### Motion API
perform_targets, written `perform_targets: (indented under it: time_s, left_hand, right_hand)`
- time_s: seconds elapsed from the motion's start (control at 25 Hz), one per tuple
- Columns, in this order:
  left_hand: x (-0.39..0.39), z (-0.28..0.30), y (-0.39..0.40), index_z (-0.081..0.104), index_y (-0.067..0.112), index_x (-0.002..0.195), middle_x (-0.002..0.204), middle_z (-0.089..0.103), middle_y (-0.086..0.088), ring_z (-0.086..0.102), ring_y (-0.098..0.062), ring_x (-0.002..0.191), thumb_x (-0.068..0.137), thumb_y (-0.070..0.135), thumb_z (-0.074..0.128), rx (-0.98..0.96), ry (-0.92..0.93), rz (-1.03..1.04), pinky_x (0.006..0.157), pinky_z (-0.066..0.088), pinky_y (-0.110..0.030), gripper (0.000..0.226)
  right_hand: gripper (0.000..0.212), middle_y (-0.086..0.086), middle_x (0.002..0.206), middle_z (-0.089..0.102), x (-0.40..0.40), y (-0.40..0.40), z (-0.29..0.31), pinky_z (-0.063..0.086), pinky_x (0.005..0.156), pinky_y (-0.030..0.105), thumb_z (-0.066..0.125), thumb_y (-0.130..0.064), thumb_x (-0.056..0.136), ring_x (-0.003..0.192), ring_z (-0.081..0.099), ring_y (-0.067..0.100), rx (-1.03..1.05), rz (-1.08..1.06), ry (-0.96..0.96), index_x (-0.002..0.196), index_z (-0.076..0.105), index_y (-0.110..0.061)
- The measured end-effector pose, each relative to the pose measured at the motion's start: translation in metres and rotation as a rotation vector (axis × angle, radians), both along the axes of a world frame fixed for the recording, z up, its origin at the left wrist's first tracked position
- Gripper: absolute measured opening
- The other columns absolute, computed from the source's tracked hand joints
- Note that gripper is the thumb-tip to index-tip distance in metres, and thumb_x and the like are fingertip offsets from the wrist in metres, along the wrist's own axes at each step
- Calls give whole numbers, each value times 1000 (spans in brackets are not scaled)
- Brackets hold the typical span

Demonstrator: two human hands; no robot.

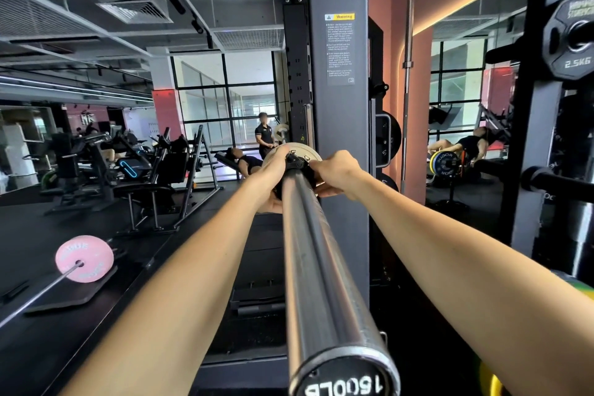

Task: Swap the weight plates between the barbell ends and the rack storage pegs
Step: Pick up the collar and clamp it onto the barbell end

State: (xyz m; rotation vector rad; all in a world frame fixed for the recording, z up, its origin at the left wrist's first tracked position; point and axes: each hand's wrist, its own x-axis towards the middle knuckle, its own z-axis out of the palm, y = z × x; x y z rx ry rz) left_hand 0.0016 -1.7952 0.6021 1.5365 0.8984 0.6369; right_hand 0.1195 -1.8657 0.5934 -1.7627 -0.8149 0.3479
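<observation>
Steel barbell sleeve (pixel 316 254) is running toward twelve o'clock, where both hands, left (pixel 273 167) and right (pixel 337 170), are grasping the black collar (pixel 295 161) against the pale plate (pixel 303 151); if the clamp is sticking, fingers risk getting pinched, or the plate sliding off

Pale weight plate (pixel 308 151) sits collared on the steel barbell sleeve (pixel 318 267).

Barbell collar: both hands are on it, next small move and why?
Probably release the black collar and slide it back along the sleeve. Left hand and right hand both grip at it, and it blocks the pale plate behind.
</observation>
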Motion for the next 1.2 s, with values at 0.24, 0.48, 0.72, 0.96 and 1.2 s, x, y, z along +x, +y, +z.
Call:
perform_targets:
  time_s: [0.24,0.48,0.72,0.96,1.2]
  left_hand:
    - [5,0,2,66,10,103,74,67,-6,62,-21,59,79,65,57,-153,-97,52,43,44,-22,60]
    - [0,-2,-6,53,11,93,68,57,-5,54,-17,53,93,49,56,-117,-150,73,24,34,-15,38]
    - [5,-8,17,45,19,133,114,66,-5,64,-19,78,85,61,53,-6,-75,85,41,46,-24,65]
    - [-4,-4,18,36,20,132,104,65,-19,64,-26,64,98,53,35,184,81,-47,34,49,-27,47]
    - [-13,14,28,67,7,89,97,70,-15,69,-25,57,74,91,10,529,149,207,78,59,-38,103]
  right_hand:
    - [36,17,96,71,-2,2,-5,62,67,39,51,-28,94,72,73,29,7,-9,-71,105,62,5]
    - [38,20,95,72,-4,2,-9,61,72,43,50,-27,96,78,73,33,5,1,-32,107,62,7]
    - [37,19,93,72,-7,0,-8,61,73,42,49,-27,96,79,72,35,-4,-13,-43,106,63,6]
    - [37,13,100,68,-8,-7,-14,60,61,29,48,-34,98,66,69,24,17,30,-83,110,66,-4]
    - [75,12,80,70,7,-38,20,52,56,29,30,-64,94,65,64,25,15,-31,-140,87,71,-2]
